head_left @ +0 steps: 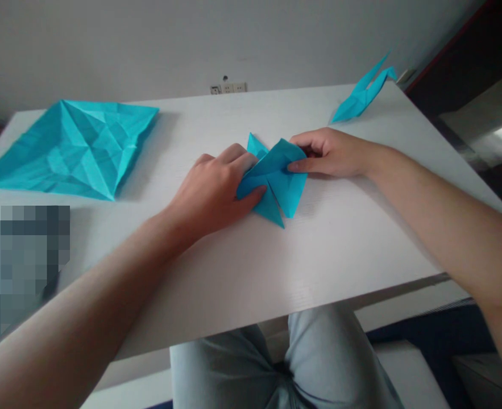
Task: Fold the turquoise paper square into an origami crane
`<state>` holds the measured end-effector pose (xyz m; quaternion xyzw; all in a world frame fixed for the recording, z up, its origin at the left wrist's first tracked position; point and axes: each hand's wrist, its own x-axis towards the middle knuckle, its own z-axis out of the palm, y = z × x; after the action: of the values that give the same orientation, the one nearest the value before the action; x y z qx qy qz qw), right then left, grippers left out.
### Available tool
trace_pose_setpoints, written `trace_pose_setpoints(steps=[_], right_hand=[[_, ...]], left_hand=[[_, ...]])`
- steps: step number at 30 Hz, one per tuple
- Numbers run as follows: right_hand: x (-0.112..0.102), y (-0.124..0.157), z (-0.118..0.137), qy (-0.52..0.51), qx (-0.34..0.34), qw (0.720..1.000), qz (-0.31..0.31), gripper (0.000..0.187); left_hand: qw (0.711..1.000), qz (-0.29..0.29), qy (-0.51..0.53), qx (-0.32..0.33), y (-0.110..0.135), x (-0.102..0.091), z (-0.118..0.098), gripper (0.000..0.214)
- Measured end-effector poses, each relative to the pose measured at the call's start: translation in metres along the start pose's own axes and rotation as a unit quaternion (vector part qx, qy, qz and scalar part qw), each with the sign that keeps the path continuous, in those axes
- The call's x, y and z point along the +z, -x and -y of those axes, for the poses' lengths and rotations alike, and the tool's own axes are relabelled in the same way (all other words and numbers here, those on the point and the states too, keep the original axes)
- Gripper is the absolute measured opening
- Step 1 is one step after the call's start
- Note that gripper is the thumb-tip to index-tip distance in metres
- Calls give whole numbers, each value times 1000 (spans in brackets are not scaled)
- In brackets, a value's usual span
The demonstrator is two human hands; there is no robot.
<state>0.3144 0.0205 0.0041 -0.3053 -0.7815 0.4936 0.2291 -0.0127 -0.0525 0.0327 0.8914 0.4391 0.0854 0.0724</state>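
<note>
A partly folded blue paper piece (276,182) lies in the middle of the white table (319,250). My left hand (214,193) rests on its left side, thumb and fingers pinching its left flaps. From the right, my right hand (331,153) presses a raised flap with its fingers curled, the thumb along the flap's edge. Both hands are closed on the paper.
A large creased blue sheet (75,147), unfolded, lies at the far left of the table. A finished blue paper crane (364,94) stands at the far right corner. A wall socket (228,88) sits behind the table. My legs (276,363) show below the front edge.
</note>
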Motion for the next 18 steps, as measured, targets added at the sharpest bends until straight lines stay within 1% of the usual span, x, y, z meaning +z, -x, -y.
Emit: trace_pose_setpoints(steps=[6, 14, 18], right_hand=[[2, 2, 2, -3, 7, 1000, -7, 36], [1, 1, 2, -3, -2, 1000, -1, 34], [0, 1, 0, -9, 17, 1000, -2, 29]], left_hand=[[999, -28, 17, 2, 1, 4, 3, 25], [999, -19, 25, -4, 1, 1, 1, 28], [999, -20, 30, 2, 2, 1, 2, 29]])
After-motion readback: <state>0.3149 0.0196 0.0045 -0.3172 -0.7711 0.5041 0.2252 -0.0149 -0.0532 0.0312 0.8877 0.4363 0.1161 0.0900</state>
